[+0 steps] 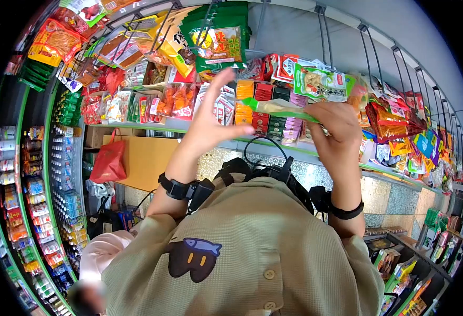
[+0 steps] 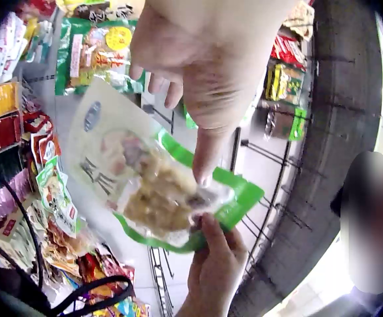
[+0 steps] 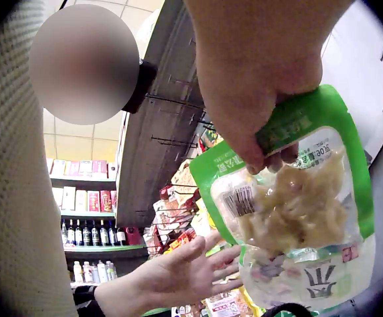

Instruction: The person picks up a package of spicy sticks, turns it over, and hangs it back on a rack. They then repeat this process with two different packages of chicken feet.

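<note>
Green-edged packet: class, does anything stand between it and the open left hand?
Nothing visible does. The right hand grips the green-edged packet by one end; no other item shows between packet and left hand.

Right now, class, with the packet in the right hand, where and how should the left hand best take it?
Probably at the free white end of the packet, coming from the person's left and pinching both faces. The right hand holds the opposite green end, food bulges between, and the white end looks flatter; the left hand is open on that side.
</note>
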`<state>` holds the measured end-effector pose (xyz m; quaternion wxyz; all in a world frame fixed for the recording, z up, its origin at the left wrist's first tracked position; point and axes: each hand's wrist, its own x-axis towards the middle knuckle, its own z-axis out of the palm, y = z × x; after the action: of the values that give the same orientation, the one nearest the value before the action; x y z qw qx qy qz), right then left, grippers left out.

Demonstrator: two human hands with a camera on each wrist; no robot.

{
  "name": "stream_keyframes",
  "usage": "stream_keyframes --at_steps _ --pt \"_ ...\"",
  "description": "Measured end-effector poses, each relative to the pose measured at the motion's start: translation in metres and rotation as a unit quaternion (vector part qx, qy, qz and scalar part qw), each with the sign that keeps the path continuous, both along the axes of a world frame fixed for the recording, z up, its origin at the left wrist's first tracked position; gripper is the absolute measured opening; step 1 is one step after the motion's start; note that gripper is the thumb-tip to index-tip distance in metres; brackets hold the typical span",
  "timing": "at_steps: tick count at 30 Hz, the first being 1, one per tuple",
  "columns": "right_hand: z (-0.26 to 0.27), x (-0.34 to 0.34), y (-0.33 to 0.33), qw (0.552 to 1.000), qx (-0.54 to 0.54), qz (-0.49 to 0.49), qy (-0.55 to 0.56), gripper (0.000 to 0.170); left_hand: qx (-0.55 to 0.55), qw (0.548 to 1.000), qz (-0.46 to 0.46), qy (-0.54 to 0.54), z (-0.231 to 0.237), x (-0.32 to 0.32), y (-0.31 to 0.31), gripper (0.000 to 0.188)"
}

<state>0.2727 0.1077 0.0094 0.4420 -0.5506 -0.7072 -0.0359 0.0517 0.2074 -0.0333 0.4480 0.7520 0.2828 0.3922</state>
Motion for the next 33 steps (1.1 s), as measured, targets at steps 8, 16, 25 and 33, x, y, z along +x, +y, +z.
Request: stream_keyframes --at_steps 8,16,25,33 --pt "0.009 -0.006 -0.003 1.000 0.012 0.017 -0.019 0.014 0.099 0.985 -0.123 0.066 0.014 0.038 -0.007 0.024" --pt "0.009 0.020 -0.024 0.984 -0.058 0.120 0.120 0.020 0.142 0.972 -0.185 -0.008 0.027 0.017 0.000 0.025" --pt "0.010 0.014 -0.018 0.989 -0.004 0.127 0.072 0.018 -0.061 0.920 -0.262 -0.284 0.018 0.006 -0.002 0.023" --pt "0.018 0.008 -0.015 0.976 0.040 0.191 0.095 0.017 -0.233 0.784 -0.309 -0.485 0.010 0.000 -0.004 0.016"
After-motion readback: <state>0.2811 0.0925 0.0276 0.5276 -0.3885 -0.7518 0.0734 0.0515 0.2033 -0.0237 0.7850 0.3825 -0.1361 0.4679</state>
